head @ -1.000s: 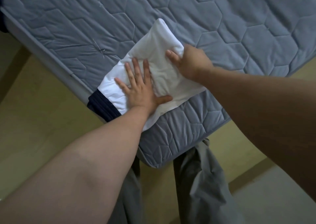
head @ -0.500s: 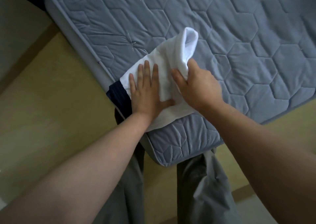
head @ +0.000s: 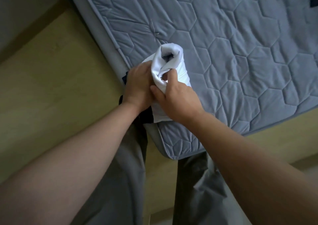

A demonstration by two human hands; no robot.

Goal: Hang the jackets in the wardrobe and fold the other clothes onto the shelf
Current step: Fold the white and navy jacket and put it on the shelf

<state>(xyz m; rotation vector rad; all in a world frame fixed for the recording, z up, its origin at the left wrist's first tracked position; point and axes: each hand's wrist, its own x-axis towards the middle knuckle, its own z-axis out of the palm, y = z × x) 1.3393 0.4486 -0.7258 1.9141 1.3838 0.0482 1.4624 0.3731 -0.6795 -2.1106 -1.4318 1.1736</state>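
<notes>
Fingers [head: 170, 73] of the right hand [head: 179, 101] curl into the white garment [head: 173, 59], pinching its fold. The left hand [head: 137, 85] grips it from 9 o'clock. It sits at the mattress [head: 240, 52] edge. Lifting both sides level should hold the fold.

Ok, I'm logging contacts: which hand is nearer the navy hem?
Left. The left hand holds the cloth right at the navy hem, by the mattress edge; the right hand grips the cloth farther in, away from it.
</notes>
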